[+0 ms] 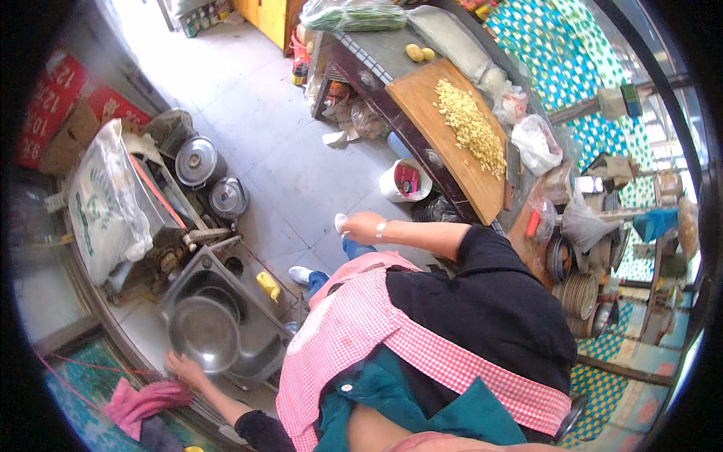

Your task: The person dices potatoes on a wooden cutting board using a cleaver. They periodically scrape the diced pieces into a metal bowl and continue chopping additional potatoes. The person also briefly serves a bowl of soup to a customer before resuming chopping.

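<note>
My left hand (189,372) is at the lower left, its fingers at the near rim of a wide metal basin (203,333). The basin rests tilted over a stainless steel sink (260,353). My right hand (364,227), with a light band at the wrist, hangs over the floor at mid-picture, fingers curled. A white patch shows just beyond its fingertips, likely a shoe; whether the hand holds anything cannot be told. A wooden cutting board (415,93) with chopped pale yellow pieces (469,130) lies on the counter beyond my right arm, a cleaver (513,169) along its edge.
A yellow bottle (268,286) lies on the sink's ledge. Two lidded pots (196,161) stand on the tiled floor. A white bucket (405,181) sits under the counter. Pink cloth (147,401) hangs beside my left hand. Potatoes (414,53) and bagged greens (356,18) lie on the counter.
</note>
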Demonstrator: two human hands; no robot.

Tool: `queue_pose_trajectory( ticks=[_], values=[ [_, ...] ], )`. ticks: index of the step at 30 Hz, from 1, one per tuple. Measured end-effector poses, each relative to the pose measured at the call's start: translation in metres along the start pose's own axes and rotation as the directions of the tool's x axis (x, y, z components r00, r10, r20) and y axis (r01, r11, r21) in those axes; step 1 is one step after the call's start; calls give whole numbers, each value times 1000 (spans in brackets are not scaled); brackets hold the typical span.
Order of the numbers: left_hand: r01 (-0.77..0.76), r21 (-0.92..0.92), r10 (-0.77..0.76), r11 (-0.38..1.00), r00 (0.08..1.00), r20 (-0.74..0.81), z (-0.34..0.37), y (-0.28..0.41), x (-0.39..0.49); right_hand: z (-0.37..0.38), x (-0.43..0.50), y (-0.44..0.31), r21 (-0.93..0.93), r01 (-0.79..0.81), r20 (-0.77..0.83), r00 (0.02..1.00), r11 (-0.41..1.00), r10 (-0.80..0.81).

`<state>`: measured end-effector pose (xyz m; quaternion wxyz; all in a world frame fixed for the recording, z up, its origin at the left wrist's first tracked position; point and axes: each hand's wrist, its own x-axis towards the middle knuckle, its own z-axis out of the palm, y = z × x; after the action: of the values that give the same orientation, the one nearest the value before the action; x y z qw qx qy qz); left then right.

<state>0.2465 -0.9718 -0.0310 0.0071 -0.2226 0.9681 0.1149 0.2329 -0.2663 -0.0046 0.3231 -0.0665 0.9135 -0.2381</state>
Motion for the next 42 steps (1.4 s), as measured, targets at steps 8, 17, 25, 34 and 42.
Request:
queue_pose_trajectory(
  ticks=[8,17,25,34,42],
  values=[
    [57,77,-70,995,982,177,-7,-55,45,32,-195,116,127,-485,-220,837,865,501],
    [-23,235,61,972,985,-159,-26,-53,29,64,-277,179,412,-542,-507,531,732,679],
    [38,300,-8,953,995,-100,-16,-12,26,-12,-296,235,574,-709,-562,22,409,827],
    [63,269,-96,961,989,109,-51,26,6,-9,-320,327,578,-787,-446,-82,217,891],
    [-202,-588,386,783,899,205,-17,339,-6,-42,-324,341,608,-780,-326,-77,147,942]
  ],
)
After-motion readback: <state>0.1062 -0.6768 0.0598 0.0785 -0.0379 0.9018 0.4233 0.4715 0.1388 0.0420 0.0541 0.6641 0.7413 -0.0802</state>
